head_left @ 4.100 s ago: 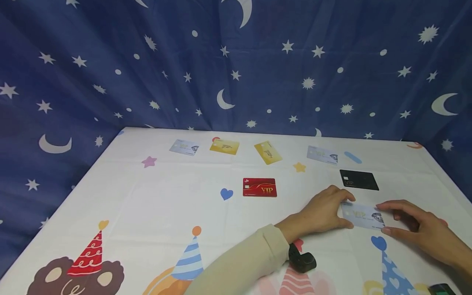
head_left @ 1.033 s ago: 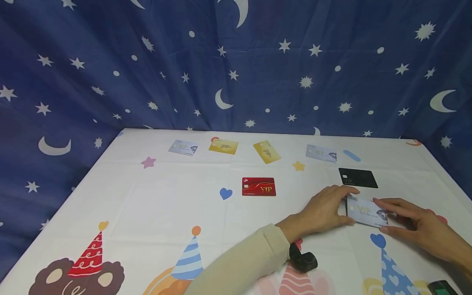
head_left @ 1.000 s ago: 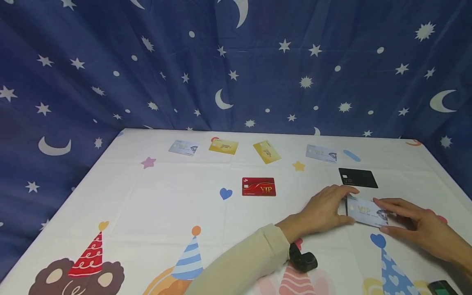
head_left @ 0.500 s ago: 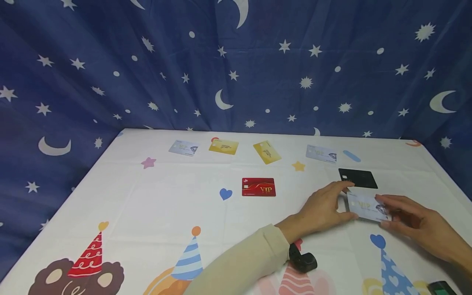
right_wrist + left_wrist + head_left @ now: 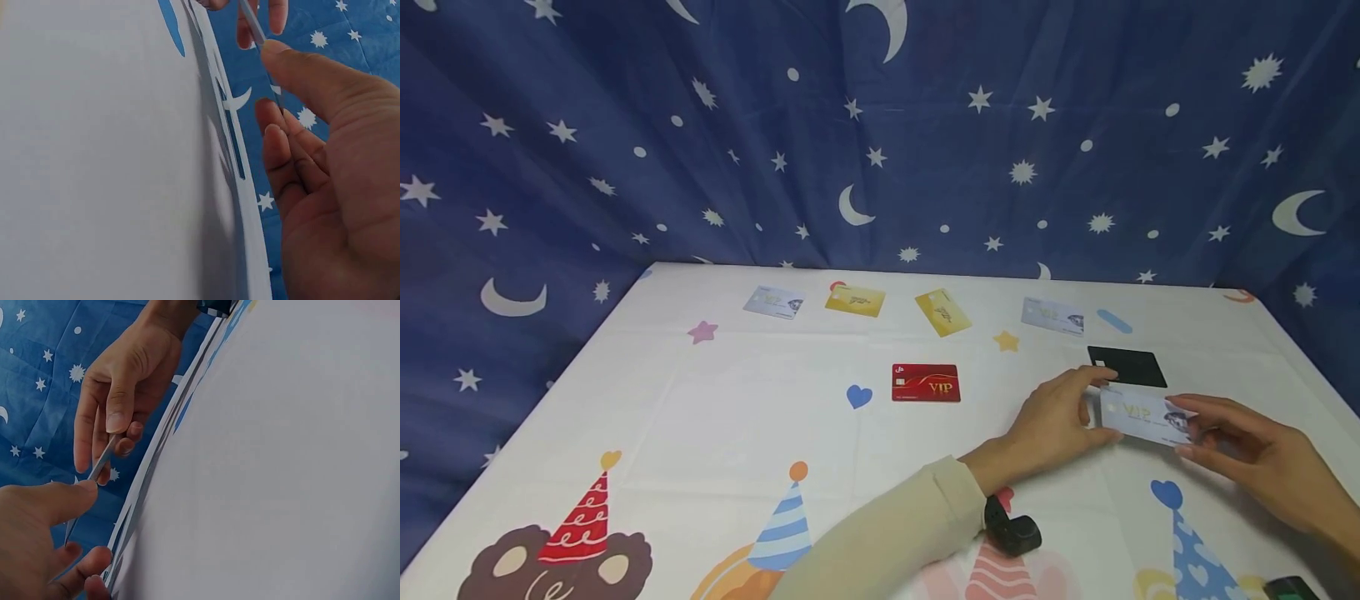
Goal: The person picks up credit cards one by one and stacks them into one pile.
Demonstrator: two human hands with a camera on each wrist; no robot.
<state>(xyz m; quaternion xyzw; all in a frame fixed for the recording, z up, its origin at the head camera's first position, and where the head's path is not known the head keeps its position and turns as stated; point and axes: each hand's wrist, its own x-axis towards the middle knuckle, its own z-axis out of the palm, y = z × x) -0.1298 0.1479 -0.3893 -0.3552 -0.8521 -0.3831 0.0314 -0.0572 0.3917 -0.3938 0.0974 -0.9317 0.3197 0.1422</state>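
A silver VIP card (image 5: 1145, 414) is held by both hands just above the right part of the table, and it shows edge-on in the right wrist view. My left hand (image 5: 1052, 421) pinches its left end, thumb at the near corner and index finger at the far one. My right hand (image 5: 1262, 450) grips the right end between thumb and fingers, partly covering that edge. Right behind the left fingertips lies a black card (image 5: 1131, 368), overlapped by them in the head view.
Farther back lie a red VIP card (image 5: 926, 383), two gold cards (image 5: 854, 301), and two more silver cards (image 5: 1052, 316), one at each side of the gold ones. A blue starry curtain (image 5: 737, 150) hangs behind the white printed tablecloth (image 5: 760, 417).
Over the last second the silver card and both hands have shifted slightly away from the body and up. Earlier the card lay lower, between both hands. The other cards have not moved.
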